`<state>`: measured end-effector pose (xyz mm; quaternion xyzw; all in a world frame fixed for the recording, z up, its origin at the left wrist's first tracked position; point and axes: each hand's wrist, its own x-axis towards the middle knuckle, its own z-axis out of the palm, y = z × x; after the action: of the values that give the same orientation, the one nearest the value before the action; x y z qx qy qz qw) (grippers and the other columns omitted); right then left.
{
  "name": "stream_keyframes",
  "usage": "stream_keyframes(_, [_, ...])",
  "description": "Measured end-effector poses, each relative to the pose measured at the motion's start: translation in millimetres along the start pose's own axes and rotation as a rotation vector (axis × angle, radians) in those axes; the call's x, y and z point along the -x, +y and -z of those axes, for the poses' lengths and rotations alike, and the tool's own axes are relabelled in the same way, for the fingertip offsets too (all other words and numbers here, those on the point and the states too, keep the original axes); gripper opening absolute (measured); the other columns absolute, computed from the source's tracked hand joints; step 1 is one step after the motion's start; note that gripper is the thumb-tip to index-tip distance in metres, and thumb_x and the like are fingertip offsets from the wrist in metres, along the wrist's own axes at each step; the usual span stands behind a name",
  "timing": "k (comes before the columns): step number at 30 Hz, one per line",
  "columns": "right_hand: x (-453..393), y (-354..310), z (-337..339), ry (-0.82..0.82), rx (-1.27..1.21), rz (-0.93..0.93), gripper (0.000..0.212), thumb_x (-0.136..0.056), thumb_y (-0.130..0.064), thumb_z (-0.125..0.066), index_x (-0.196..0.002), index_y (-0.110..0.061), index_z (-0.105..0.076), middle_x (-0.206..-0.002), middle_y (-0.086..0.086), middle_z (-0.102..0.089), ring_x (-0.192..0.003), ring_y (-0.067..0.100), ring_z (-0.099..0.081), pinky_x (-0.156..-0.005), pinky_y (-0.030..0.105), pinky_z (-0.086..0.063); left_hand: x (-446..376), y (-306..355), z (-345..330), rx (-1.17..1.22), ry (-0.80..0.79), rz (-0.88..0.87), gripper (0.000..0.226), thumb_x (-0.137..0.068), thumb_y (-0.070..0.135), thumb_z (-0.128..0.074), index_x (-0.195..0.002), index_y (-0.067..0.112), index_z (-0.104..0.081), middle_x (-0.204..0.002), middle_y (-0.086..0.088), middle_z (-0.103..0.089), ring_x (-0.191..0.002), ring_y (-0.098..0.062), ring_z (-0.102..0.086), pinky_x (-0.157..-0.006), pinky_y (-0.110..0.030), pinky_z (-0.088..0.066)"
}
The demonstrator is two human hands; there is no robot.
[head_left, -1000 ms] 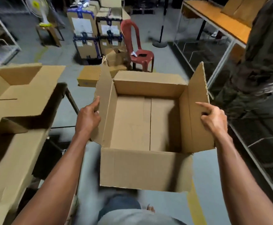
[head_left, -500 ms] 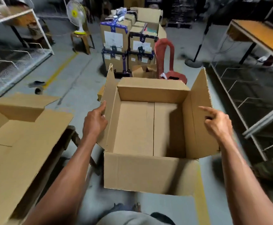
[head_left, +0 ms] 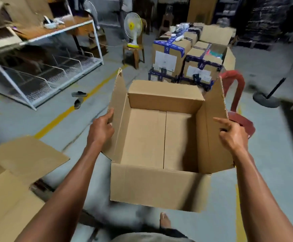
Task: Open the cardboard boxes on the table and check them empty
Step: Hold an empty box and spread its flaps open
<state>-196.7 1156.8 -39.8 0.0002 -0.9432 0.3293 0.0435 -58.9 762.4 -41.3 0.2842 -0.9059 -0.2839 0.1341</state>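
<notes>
The open cardboard box (head_left: 161, 145) is held between the hands, mouth upward, long axis running away from the person. The left hand (head_left: 101, 130) and right hand (head_left: 233, 135) grip its upright side flaps.

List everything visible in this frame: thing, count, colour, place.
open box: one, brown, centre, held up, inside bare
flattened cardboard: brown, lower left
taped boxes: several, brown with blue tape, behind
chair: one, red, right of box
fan: one, white and yellow, on a stool
wire rack: one, white, upper left
sandals: two, dark, floor
left hand: grip on left flap
right hand: grip on right flap
</notes>
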Motion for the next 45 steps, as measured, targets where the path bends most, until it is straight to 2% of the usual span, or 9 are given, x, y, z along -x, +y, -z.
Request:
stream_keyframes(3, [-83, -42, -31, -0.109, 0.001, 0.068, 0.067, -0.080, 0.000, -0.052, -0.128, -0.045, -0.063, -0.108, 0.006, -0.074, -0.074, 0.027, -0.068, -0.066, 0.043, -0.061, -60, -7, 4, -0.001, 0.043, 0.076, 0.069, -0.091, 0.005, -0.048, -0.148, 0.043, -0.045, -0.131, -0.011, -0.065, -0.116, -0.036, -0.061, -0.086, -0.033, -0.047])
stream_keyframes(7, [-166, -111, -75, -0.195, -0.013, 0.175, 0.066, -0.079, 0.002, -0.054, -0.131, -0.038, -0.064, -0.115, 0.013, -0.073, -0.089, 0.031, -0.067, -0.080, 0.041, -0.057, -122, -30, 15, -0.001, 0.105, 0.174, 0.072, -0.087, 0.007, -0.050, -0.148, 0.046, -0.043, -0.135, -0.005, -0.065, -0.120, -0.032, -0.061, -0.090, -0.034, -0.048])
stream_keyframes(15, [-317, -249, -222, -0.343, -0.070, 0.393, 0.062, -0.086, 0.003, -0.056, -0.135, -0.035, -0.061, -0.124, 0.016, -0.069, -0.091, 0.032, -0.067, -0.076, 0.040, -0.057, -269, -104, 41, -0.043, 0.251, 0.284, 0.070, -0.088, -0.001, -0.054, -0.151, 0.029, -0.044, -0.139, -0.011, -0.062, -0.125, -0.032, -0.058, -0.096, -0.032, -0.045])
stream_keyframes(22, [-417, -399, -339, -0.475, -0.055, 0.543, 0.062, -0.088, 0.008, -0.054, -0.140, -0.026, -0.058, -0.125, 0.021, -0.068, -0.062, 0.024, -0.060, -0.050, 0.024, -0.042, -379, -157, 99, -0.042, 0.344, 0.397, 0.068, -0.093, 0.003, -0.056, -0.151, 0.033, -0.042, -0.130, -0.015, -0.065, -0.117, -0.037, -0.062, -0.097, -0.045, -0.051])
stream_keyframes(27, [-462, -501, -419, -0.507, 0.003, 0.662, 0.062, -0.085, 0.003, -0.060, -0.139, -0.028, -0.059, -0.124, 0.023, -0.068, -0.105, 0.043, -0.064, -0.088, 0.047, -0.052, -436, -187, 141, -0.046, 0.418, 0.498, 0.066, -0.094, 0.001, -0.056, -0.152, 0.029, -0.043, -0.135, -0.010, -0.063, -0.122, -0.029, -0.061, -0.101, -0.033, -0.048])
stream_keyframes(33, [-528, -646, -525, -0.640, -0.014, 0.835, 0.059, -0.083, 0.004, -0.067, -0.137, -0.019, -0.062, -0.110, 0.028, -0.071, -0.092, 0.040, -0.065, -0.079, 0.044, -0.049, -494, -234, 201, -0.020, 0.546, 0.606, 0.065, -0.093, 0.003, -0.062, -0.150, 0.030, -0.046, -0.148, 0.000, -0.054, -0.135, -0.019, -0.051, -0.112, -0.031, -0.041])
stream_keyframes(39, [-554, -812, -596, -0.720, -0.110, 1.096, 0.058, -0.085, -0.002, -0.067, -0.138, -0.024, -0.060, -0.126, 0.021, -0.067, -0.111, 0.040, -0.065, -0.090, 0.046, -0.051, -540, -259, 277, -0.047, 0.719, 0.692, 0.063, -0.090, -0.005, -0.065, -0.148, 0.016, -0.048, -0.149, -0.006, -0.050, -0.132, -0.015, -0.050, -0.097, -0.014, -0.037])
stream_keyframes(43, [-542, -925, -622, -0.755, -0.192, 1.237, 0.061, -0.086, -0.004, -0.067, -0.141, -0.028, -0.057, -0.132, 0.017, -0.065, -0.115, 0.037, -0.064, -0.092, 0.045, -0.051, -551, -261, 325, -0.082, 0.868, 0.766, 0.065, -0.094, 0.000, -0.063, -0.150, 0.026, -0.045, -0.151, -0.002, -0.047, -0.083, 0.007, -0.051, -0.059, 0.003, -0.039])
stream_keyframes(45, [-530, -975, -631, -0.820, -0.229, 1.295, 0.061, -0.088, -0.004, -0.066, -0.142, -0.028, -0.055, -0.136, 0.015, -0.062, -0.118, 0.037, -0.061, -0.097, 0.047, -0.050, -552, -254, 348, -0.138, 0.949, 0.821, 0.065, -0.095, 0.001, -0.062, -0.151, 0.028, -0.044, -0.154, -0.002, -0.045, -0.094, 0.000, -0.058, -0.069, 0.002, -0.038])
